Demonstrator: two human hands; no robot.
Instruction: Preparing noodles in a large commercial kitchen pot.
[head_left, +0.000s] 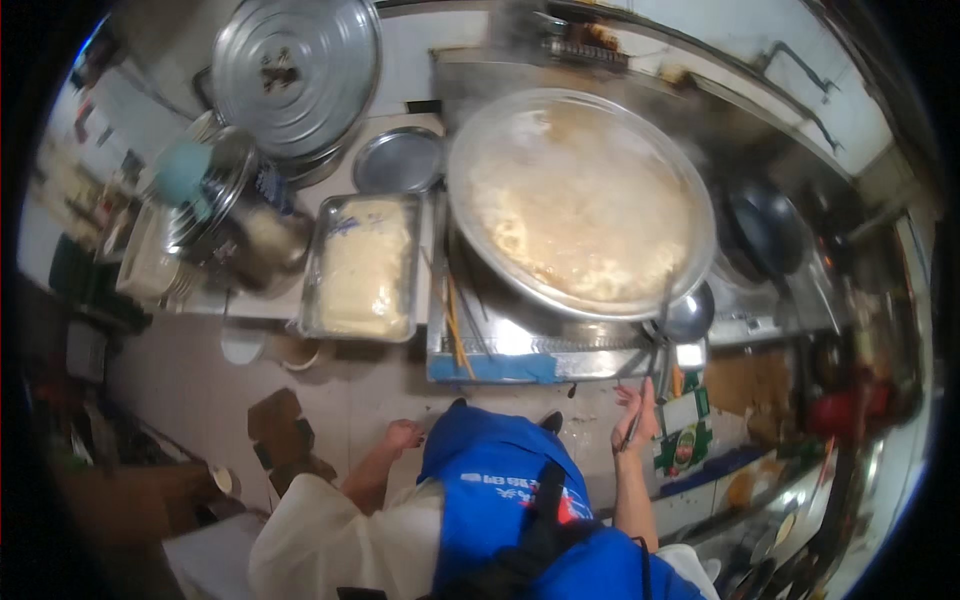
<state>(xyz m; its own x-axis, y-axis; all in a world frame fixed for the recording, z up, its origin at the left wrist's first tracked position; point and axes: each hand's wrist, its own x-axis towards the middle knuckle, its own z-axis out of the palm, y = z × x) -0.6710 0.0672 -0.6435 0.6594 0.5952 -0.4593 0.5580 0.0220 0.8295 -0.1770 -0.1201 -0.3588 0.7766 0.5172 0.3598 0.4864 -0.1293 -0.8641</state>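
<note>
A large metal pot (581, 202) of steaming, frothy liquid stands on the stove. My right hand (636, 420) is below its lower right rim, with the long thin metal handle (651, 367) of a utensil lying across the palm, fingers partly spread. The handle's upper end reaches the pot's rim; whether it enters the liquid is unclear. A round metal ladle bowl or small pan (686, 315) rests beside the pot. My left hand (405, 434) hangs near the blue apron, fingers curled, with nothing visible in it. Left of the pot lies a metal tray (412, 300) holding a pale yellow, film-covered slab.
Long chopsticks (453, 322) lie on the stove's front left edge. A round metal plate (399, 160), a big lid (296, 75) and a steel canister (251, 240) stand at the left. A dark wok (765, 225) sits at the right. Flattened cardboard (277, 427) is on the floor.
</note>
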